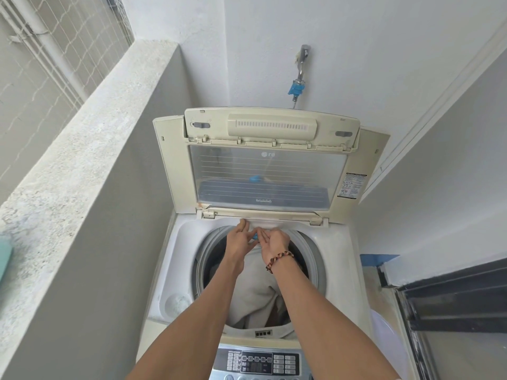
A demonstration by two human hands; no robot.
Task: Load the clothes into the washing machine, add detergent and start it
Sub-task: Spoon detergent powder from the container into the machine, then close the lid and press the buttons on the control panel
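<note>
Both hands (258, 241) pinch a small blue object (255, 236) above the drum (312, 259).

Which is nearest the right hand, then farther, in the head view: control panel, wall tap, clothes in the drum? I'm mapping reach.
From the right hand:
1. Clothes in the drum, just below it.
2. Control panel, at the washer's near edge.
3. Wall tap, high on the wall behind the raised lid.

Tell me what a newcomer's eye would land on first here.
First, both hands, left hand and right hand, meeting over the far rim of the open washing machine, with a small blue object between them. Next, the raised lid against the wall, and grey clothes lying in the drum.
</note>
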